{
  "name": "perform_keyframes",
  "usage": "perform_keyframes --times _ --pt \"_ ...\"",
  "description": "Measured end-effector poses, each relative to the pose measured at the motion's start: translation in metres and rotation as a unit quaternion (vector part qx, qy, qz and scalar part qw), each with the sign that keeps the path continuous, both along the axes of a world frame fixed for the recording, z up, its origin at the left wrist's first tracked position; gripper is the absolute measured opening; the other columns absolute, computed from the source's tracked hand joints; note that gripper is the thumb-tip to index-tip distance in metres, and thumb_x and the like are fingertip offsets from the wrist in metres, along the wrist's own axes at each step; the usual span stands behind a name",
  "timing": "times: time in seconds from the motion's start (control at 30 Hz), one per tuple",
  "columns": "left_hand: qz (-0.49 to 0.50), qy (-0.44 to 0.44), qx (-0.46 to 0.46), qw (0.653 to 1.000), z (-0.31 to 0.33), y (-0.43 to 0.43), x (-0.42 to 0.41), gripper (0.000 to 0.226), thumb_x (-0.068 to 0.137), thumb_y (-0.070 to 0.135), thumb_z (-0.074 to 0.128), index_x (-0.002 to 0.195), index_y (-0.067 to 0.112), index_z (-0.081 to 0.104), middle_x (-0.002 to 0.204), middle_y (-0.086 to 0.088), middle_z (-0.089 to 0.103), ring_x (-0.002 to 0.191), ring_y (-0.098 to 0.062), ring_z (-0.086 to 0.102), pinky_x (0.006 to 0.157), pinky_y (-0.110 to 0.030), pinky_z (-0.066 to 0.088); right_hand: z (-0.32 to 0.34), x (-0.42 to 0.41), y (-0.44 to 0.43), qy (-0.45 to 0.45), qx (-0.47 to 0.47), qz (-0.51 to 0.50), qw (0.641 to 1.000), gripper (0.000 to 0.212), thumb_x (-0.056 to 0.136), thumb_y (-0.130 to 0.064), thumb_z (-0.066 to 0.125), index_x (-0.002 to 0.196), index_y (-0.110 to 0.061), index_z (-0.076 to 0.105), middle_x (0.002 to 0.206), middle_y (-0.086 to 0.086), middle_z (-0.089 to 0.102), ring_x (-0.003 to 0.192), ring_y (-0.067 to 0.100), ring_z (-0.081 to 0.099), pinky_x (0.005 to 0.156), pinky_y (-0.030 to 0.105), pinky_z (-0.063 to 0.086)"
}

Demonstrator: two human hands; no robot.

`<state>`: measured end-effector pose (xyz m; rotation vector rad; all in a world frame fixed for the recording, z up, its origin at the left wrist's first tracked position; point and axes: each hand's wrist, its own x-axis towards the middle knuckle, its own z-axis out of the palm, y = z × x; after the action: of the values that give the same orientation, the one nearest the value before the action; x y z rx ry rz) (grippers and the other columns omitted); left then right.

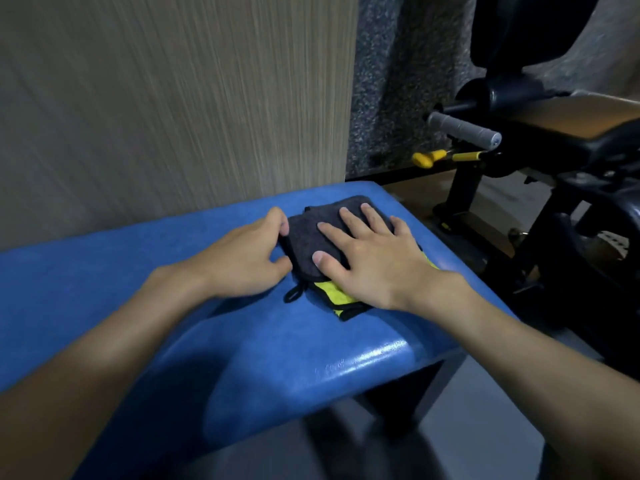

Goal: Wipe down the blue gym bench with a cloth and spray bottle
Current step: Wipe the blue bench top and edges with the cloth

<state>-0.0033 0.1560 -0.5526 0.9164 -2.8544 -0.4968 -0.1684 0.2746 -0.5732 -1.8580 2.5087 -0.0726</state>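
Cloth [306, 235] folded on blue surface [131, 282]; right grip [377, 259] flat, pressing it; left grip [242, 263] curled at edge, hold uncertain; wiping apparently mostly left.

Gym, padded blue bench [104, 289], black exercise machine [554, 161]

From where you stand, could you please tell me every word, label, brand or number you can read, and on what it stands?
No text can be read anywhere.
The padded blue gym bench, the folded grey and yellow cloth and the black exercise machine show no lettering.
A pale patch low on that machine is too blurred to read.
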Motion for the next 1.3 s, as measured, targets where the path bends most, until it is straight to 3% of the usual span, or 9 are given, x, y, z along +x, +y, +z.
perform_keyframes --times 0.13,0.27,0.33,0.43,0.57,0.63,0.73,0.9,1.3 --pt "-0.007 -0.008 -0.014 1.000 0.001 0.004 0.001 0.037 0.089 0.037 0.064 0.105 0.019 0.036 0.077 0.001 0.052 0.068 -0.012 0.050 0.061 -0.031 0.038 0.010 0.006 -0.015 -0.012 0.007 -0.007 1.000 0.074 0.093 -0.071 0.018 0.153 -0.028 0.028 0.165 0.011 0.014 0.153 0.031 -0.006 0.116 0.065 -0.005" --pt "0.010 0.000 0.041 0.999 0.003 0.003 0.004 0.048 0.085 0.049 0.068 0.103 0.021 0.033 0.094 -0.009 0.061 0.086 -0.021 0.060 0.083 -0.043 0.049 0.007 0.005 -0.012 -0.026 0.028 -0.001 0.999 0.068 0.091 -0.075 0.019 0.153 -0.051 0.007 0.168 0.003 -0.002 0.153 0.028 -0.010 0.116 0.066 -0.002" --pt "0.017 -0.004 0.040 0.999 -0.001 0.006 0.006 0.051 0.085 0.055 0.066 0.103 0.022 0.033 0.091 -0.006 0.058 0.083 -0.020 0.057 0.083 -0.044 0.048 0.008 0.001 -0.001 -0.025 0.037 0.000 0.999 0.064 0.092 -0.072 0.021 0.152 -0.055 0.007 0.168 0.000 -0.003 0.153 0.026 -0.010 0.116 0.065 -0.001" --pt "0.038 0.030 0.025 0.998 -0.006 0.007 0.005 0.054 0.075 0.067 0.054 0.101 0.024 0.035 0.105 -0.005 0.062 0.098 -0.024 0.061 0.091 -0.047 0.048 0.007 -0.006 0.024 -0.033 0.026 -0.008 0.999 0.061 0.093 -0.069 0.023 0.151 -0.056 0.010 0.168 -0.004 -0.002 0.153 0.022 -0.011 0.117 0.062 0.000" --pt "0.010 0.070 -0.002 0.997 -0.013 0.011 0.000 0.038 0.086 0.059 0.056 0.106 0.026 0.051 0.109 0.007 0.060 0.109 -0.018 0.059 0.090 -0.029 0.040 0.001 -0.016 0.060 -0.034 0.009 -0.036 0.999 0.059 0.093 -0.068 0.022 0.150 -0.057 0.011 0.168 -0.005 -0.003 0.153 0.020 -0.013 0.118 0.061 0.001" --pt "-0.020 0.018 -0.018 0.999 -0.016 0.015 -0.002 0.057 0.081 0.074 0.048 0.122 0.035 0.055 0.125 0.008 0.054 0.120 -0.016 0.054 0.100 -0.030 0.038 -0.001 -0.018 0.075 -0.035 0.008 -0.049 0.998 0.060 0.092 -0.068 0.020 0.150 -0.056 0.009 0.167 -0.005 -0.004 0.152 0.020 -0.014 0.119 0.060 0.001" --pt "-0.012 -0.064 -0.063 0.996 -0.023 0.017 -0.004 0.091 0.064 0.094 0.026 0.141 0.047 0.039 0.149 0.005 0.037 0.136 -0.021 0.042 0.112 -0.044 0.033 -0.003 -0.018 0.082 -0.035 0.005 -0.057 0.998 0.062 0.090 -0.069 0.019 0.150 -0.056 0.008 0.167 -0.004 -0.004 0.152 0.021 -0.014 0.118 0.061 0.002" --pt "-0.008 -0.056 -0.097 0.994 -0.028 0.016 -0.002 0.097 0.062 0.097 0.020 0.144 0.047 0.032 0.152 0.008 0.036 0.137 -0.019 0.038 0.112 -0.042 0.030 -0.004 -0.024 0.061 -0.028 -0.030 -0.059 0.997 0.070 0.079 -0.071 0.013 0.148 -0.057 0.014 0.166 -0.005 0.005 0.152 0.022 -0.005 0.115 0.062 0.011" --pt "0.016 -0.016 -0.113 0.993 -0.037 0.022 -0.002 0.096 0.060 0.093 0.016 0.143 0.049 0.035 0.149 0.012 0.036 0.138 -0.011 0.032 0.110 -0.037 0.024 -0.001 -0.078 -0.067 -0.037 -0.019 -0.079 0.996 0.060 0.091 -0.064 0.024 0.149 -0.052 0.022 0.164 -0.003 0.015 0.150 0.032 0.009 0.107 0.068 0.018"
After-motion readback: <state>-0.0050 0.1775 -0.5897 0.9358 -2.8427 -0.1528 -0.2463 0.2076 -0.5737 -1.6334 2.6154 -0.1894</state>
